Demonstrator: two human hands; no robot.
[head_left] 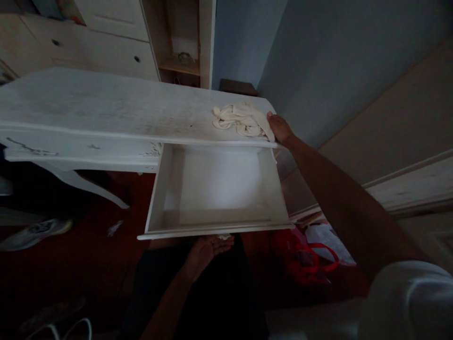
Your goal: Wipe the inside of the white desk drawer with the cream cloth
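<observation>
A white drawer stands pulled out from a white table, with nothing inside it. Below the drawer's front, my left hand is palm up with its fingers stretched to the right. Its fingertips are close to a small pale part under the front edge, perhaps a handle; contact is unclear. At the tabletop's right end, my right hand is closed over the edge, its lower fingers hidden. A crumpled cream cloth lies on the tabletop, reaching up against that hand.
White cabinets and an open shelf with a glass item stand behind the table. A wall runs along the right. On the floor are a red bag and, at left, a shoe.
</observation>
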